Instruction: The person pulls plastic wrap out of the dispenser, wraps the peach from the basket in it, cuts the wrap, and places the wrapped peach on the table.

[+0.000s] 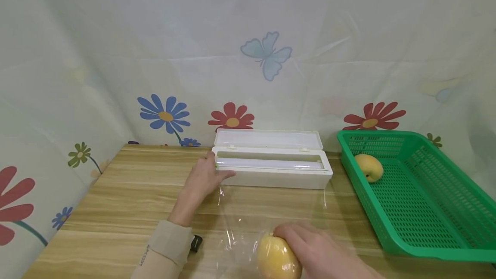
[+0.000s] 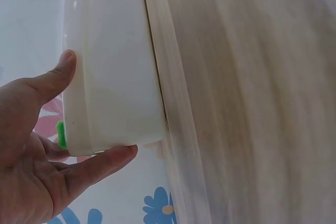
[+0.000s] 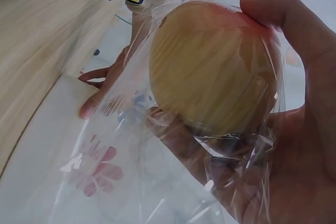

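A white cling film dispenser (image 1: 277, 180) stands at the back of the table with its lid raised, a roll of film (image 1: 267, 164) inside. My left hand (image 1: 203, 176) grips its left end, thumb on the front edge and fingers at the end face. Close to the front, my right hand (image 1: 319, 251) holds a yellow apple-like fruit (image 1: 276, 256) with a red blush. Clear film (image 3: 126, 129) covers this fruit in the right wrist view. From there the transparent sheet stretches back to the dispenser.
A green plastic basket (image 1: 366, 203) stands on the right, with another yellow fruit (image 1: 369, 168) at its left side. Behind the wooden table (image 1: 128, 193) hangs a flower-printed sheet (image 1: 186, 33). A small green part (image 2: 61, 135) shows at the dispenser's end.
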Available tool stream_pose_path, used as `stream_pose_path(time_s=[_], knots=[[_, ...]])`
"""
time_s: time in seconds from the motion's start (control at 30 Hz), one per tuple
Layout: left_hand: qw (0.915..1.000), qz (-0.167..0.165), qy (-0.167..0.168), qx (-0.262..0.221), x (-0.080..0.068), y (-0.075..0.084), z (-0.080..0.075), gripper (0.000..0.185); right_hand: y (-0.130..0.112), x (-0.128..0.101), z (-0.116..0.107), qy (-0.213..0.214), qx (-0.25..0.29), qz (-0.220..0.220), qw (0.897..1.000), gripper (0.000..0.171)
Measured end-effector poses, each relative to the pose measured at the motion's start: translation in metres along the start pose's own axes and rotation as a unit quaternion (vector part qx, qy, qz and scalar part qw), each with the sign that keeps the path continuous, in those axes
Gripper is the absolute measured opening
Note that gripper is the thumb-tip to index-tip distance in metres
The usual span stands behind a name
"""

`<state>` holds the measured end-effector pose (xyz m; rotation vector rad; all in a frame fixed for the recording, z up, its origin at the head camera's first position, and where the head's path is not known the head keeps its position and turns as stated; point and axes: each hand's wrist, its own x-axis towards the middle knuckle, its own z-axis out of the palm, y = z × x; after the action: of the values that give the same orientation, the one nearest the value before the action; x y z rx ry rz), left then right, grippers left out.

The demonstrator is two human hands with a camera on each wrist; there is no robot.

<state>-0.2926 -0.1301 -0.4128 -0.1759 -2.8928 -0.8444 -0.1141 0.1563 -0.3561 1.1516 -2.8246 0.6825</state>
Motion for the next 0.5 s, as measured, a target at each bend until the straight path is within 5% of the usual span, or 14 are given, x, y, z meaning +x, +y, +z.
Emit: stream_pose_path(time_s=[0.27,0.5], knots=[[0.9999,0.002,0.0,-0.015,-0.001,0.0,0.001,0.089,0.004,0.01,0.007,-0.09,0.069,0.064,0.992,0.078],[0.9997,-0.008,0.0,-0.025,0.0,0.001,-0.001,0.09,0.013,0.016,0.02,-0.101,0.109,0.078,0.986,0.081]])
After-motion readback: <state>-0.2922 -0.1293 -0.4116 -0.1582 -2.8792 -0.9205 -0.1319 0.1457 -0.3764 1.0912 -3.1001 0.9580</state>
